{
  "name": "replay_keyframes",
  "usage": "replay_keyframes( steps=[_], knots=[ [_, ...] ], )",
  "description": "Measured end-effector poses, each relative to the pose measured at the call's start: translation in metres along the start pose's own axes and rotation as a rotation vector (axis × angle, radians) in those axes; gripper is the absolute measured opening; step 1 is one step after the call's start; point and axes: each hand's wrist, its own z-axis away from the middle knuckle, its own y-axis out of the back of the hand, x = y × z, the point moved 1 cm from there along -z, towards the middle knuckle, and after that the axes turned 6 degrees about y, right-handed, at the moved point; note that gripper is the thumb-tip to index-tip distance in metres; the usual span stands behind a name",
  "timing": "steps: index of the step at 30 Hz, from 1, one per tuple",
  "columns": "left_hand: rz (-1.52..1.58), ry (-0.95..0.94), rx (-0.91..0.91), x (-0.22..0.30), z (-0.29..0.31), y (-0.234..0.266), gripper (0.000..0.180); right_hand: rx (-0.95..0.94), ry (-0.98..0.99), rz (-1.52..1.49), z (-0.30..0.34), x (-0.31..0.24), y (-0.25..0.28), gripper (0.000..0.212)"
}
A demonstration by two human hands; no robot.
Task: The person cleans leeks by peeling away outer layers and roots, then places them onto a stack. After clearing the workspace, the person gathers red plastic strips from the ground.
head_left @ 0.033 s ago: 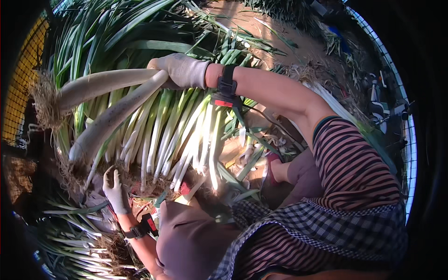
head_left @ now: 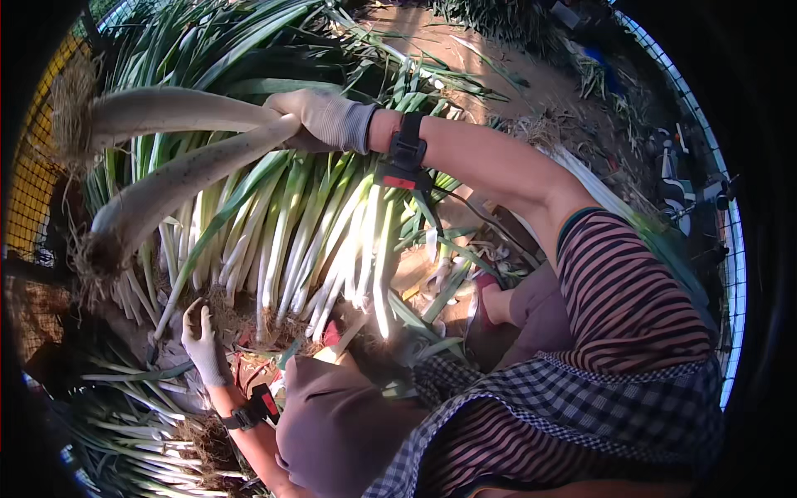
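Fingers clamped on two leeks [head_left: 184, 176], the gloved right hand [head_left: 314, 121] had swung their roots [head_left: 73, 112] higher, apparently clearer of the heaped stalks [head_left: 284, 249]; the left hand [head_left: 203, 342] held its fingers apart.

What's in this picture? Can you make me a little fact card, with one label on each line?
Right hand: gloved, gripping two thick leeks
Left hand: gloved, fingers curled, holding nothing I can see
Behind the held pair: a row of leeks, white ends toward the person
Lower left: another leek pile
Clothes: striped top, checked apron
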Motion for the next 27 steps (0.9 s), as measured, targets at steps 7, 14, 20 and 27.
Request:
replay_keyframes(
  steps=[7, 14, 20, 27],
  knots=[
    [0.089, -0.115, 0.009, 0.129, 0.074, 0.069, 0.025, 0.517, 0.101, 0.189, 0.041, -0.138, 0.171, 0.051],
    [0.019, -0.353, -0.048, 0.237, 0.124, 0.049, 0.029, 0.596, 0.481, -0.209, 0.126, -0.231, 0.359, 0.031],
    [-0.025, -0.539, -0.213, 0.299, 0.163, -0.028, 0.029, 0.910, -0.281, 0.042, 0.165, -0.368, 0.338, 0.034],
    [0.029, -0.483, -0.473, 0.325, 0.207, -0.147, 0.026, 0.685, -0.070, 0.043, 0.173, -0.244, 0.253, 0.066]
  ],
)
